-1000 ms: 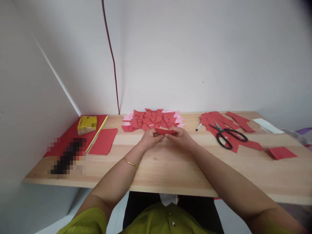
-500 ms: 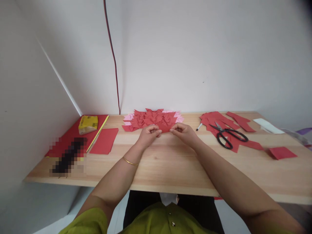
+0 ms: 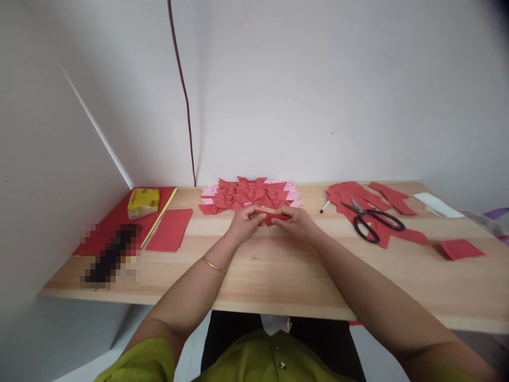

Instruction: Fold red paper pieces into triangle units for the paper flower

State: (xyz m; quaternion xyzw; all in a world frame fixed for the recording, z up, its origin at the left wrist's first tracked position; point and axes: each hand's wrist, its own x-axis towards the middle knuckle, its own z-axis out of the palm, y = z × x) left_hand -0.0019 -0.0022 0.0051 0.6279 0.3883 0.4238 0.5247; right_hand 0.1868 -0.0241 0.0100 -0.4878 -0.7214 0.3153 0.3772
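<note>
A small piece of red paper [image 3: 271, 218] is held between my two hands over the middle of the wooden table. My left hand [image 3: 247, 223] pinches its left end with thumb and fingers, and my right hand [image 3: 295, 222] grips the right end the same way. The paper looks folded, with a point facing down toward me; its far side is partly hidden by my fingers. Just behind my hands lies a pile of folded red and pink paper shapes [image 3: 242, 193], against the wall.
Black-handled scissors [image 3: 371, 220] lie on red paper scraps [image 3: 345, 192] at right, beside a marker [image 3: 325, 207]. Farther right are a folded red paper [image 3: 461, 249] and a white strip [image 3: 437, 205]. Leftward sit stacked red sheets [image 3: 170, 230] and a yellow packet [image 3: 143, 202] on a red folder [image 3: 107, 228].
The red paper has tilted from a broad face to a narrow folded band with a point downward. Both hands have moved slightly toward me, and the fingers have shifted along its edges.
</note>
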